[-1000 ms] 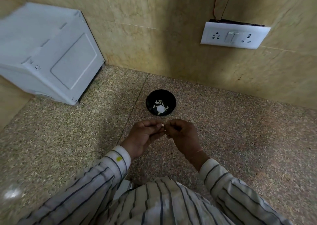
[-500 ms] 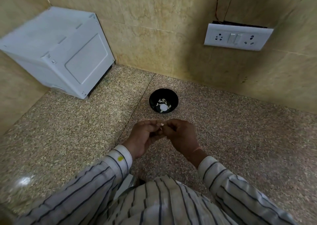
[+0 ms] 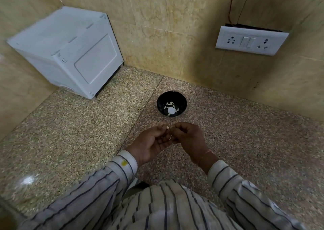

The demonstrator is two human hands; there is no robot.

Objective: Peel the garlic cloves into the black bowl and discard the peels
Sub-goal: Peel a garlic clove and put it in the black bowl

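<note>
Speckled granite counter (image 3: pixel 245 142) | round glossy black bowl (image 3: pixel 182 99) (pale cloves inside) | both hands' fingers (image 3: pixel 162 127) pinch a garlic clove (image 3: pixel 168 127)

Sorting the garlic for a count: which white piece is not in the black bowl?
The small garlic clove pinched between the left hand and right hand above the counter; all other white pieces lie inside the black bowl.

The bowl (image 3: pixel 171 106) sits on the counter (image 3: pixel 78 133) at the centre of the frame, with garlic pieces (image 3: pixel 170 109) in it. Just below it the left hand (image 3: pixel 152 143) and right hand (image 3: pixel 188 137) meet fingertip to fingertip, a clove (image 3: pixel 167 127) between them. An appliance (image 3: pixel 70 51) stands in the upper left against the wall; a switch plate (image 3: pixel 249 40) hangs on the wall at upper right.
</note>
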